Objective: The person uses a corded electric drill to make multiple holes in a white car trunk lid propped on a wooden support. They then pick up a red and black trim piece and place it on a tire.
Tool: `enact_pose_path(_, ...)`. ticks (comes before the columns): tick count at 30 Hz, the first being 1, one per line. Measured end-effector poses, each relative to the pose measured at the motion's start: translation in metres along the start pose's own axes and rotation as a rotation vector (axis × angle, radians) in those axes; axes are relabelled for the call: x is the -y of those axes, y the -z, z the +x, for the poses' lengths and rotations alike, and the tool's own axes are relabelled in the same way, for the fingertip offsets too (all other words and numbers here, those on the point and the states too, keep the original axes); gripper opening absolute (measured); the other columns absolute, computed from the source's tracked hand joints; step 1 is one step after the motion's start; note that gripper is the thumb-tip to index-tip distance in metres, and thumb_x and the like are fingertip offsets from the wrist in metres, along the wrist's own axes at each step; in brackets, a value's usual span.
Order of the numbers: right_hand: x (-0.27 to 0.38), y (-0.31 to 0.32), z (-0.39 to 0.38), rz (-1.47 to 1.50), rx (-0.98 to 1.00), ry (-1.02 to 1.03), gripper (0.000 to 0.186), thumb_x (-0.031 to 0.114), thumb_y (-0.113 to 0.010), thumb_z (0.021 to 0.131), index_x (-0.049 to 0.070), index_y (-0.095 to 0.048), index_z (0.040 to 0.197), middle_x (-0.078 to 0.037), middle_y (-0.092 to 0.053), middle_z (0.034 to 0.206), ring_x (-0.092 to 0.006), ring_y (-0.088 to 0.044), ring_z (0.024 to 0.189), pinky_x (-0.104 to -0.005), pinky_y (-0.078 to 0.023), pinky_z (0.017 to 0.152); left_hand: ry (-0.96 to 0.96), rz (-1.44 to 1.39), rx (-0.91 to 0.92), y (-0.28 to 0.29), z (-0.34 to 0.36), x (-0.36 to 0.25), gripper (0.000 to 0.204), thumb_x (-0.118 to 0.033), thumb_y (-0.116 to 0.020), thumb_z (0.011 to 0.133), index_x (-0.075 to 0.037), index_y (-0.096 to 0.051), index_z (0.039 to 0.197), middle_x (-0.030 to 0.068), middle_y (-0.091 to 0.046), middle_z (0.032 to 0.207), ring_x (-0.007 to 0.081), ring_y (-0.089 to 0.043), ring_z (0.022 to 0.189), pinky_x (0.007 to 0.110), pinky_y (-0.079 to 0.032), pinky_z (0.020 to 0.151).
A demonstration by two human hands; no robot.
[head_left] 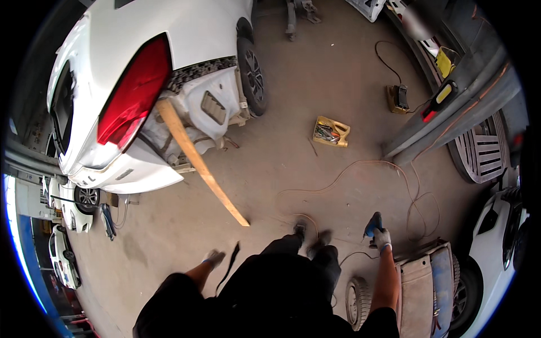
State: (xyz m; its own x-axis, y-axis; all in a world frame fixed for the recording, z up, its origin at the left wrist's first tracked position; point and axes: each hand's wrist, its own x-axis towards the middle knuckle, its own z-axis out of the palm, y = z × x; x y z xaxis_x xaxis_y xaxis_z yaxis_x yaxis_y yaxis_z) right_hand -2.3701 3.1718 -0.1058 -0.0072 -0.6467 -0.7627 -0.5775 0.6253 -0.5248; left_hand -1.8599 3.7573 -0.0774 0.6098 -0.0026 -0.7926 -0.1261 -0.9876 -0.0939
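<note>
My right hand (381,238), in a pale glove, is wrapped round a blue and black handheld power tool (372,224) beside my right leg. The tool's exact kind does not show clearly. On the other side, my left hand (214,258) hangs low with its fingers loosely apart and nothing seen in it. A black strap (230,263) dangles close to that hand. Ahead on the left stands a white car (208,34), its rear corner stripped of the bumper. A long wooden plank (200,163) leans out from below its red tail light (138,90).
A yellow tool case (336,143) with hand tools lies on the floor ahead. An orange hose (338,174) loops across the floor to a grey post (434,118). On my right are a loose tyre (358,301), a worn beige and blue padded piece (417,287) and another white car (501,248).
</note>
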Motion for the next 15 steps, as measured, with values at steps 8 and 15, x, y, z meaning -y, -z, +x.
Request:
enact_pose_path(8, 0.015, -0.043, 0.159, -0.624, 0.008, 0.154, 0.076, 0.075, -0.047, 0.090, 0.007, -0.071, 0.115, -0.029, -0.071, 0.104, -0.0425, -0.071, 0.098, -0.0466, -0.053, 0.081, 0.293, -0.071, 0.181, -0.073, -0.196, 0.039, 0.059, -0.055, -0.056, 0.086, 0.001, -0.073, 0.083, 0.0251, -0.071, 0.082, 0.0365, -0.071, 0.082, 0.050, -0.052, 0.074)
enact_pose_path(15, 0.021, -0.104, 0.241, -0.767, -0.151, 0.015, 0.042, 0.046, -0.047, 0.100, 0.015, -0.066, 0.121, -0.008, -0.071, 0.123, -0.0362, -0.068, 0.109, -0.0476, -0.054, 0.094, 0.354, -0.011, 0.166, -0.074, -0.265, -0.061, 0.055, -0.053, -0.056, 0.085, -0.001, -0.075, 0.086, 0.0247, -0.072, 0.085, 0.0381, -0.070, 0.087, 0.049, -0.051, 0.079)
